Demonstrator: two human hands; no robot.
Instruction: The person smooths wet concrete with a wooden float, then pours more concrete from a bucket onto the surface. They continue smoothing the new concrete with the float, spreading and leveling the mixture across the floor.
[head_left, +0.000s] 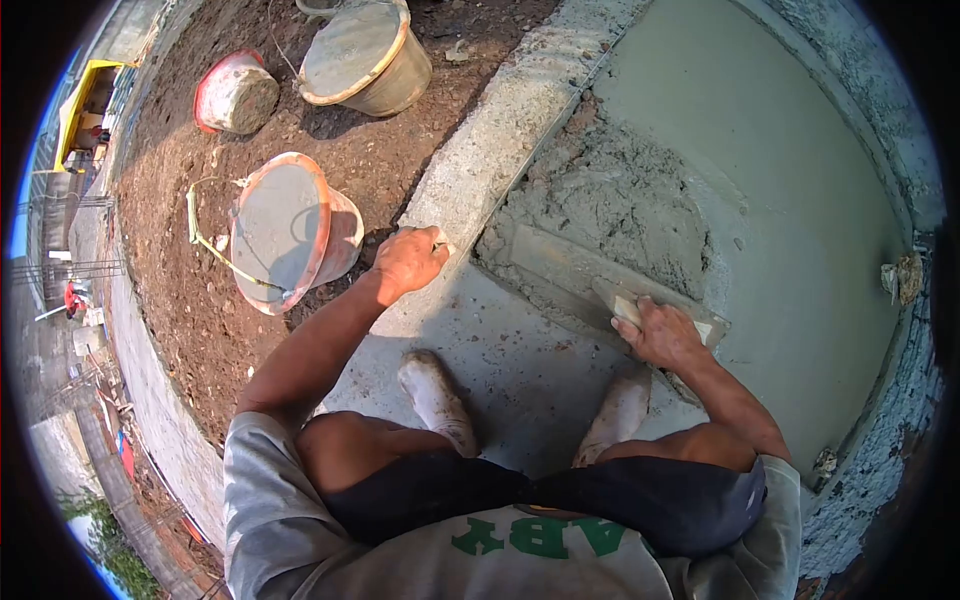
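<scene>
My right hand [665, 335] is wrapped round the handle of a long flat float [565, 262]. The float lies slantwise on the wet concrete, along the near edge of a rough, lumpy patch of mortar [620, 195]. My left hand [410, 260] is closed above the concrete curb [480, 150], close to its near end. A small pale bit shows at its fingers, but I cannot make out what it is. Left of that hand stands an orange-rimmed bucket [345, 235] full of grey liquid mix.
Another full bucket [400, 75] and a tipped red-rimmed bucket [238, 100] are on the brown soil [165, 200]. Smooth wet concrete [800, 200] spreads right to a rough wall [880, 60]. My feet [435, 395] stand on a grey slab [510, 400].
</scene>
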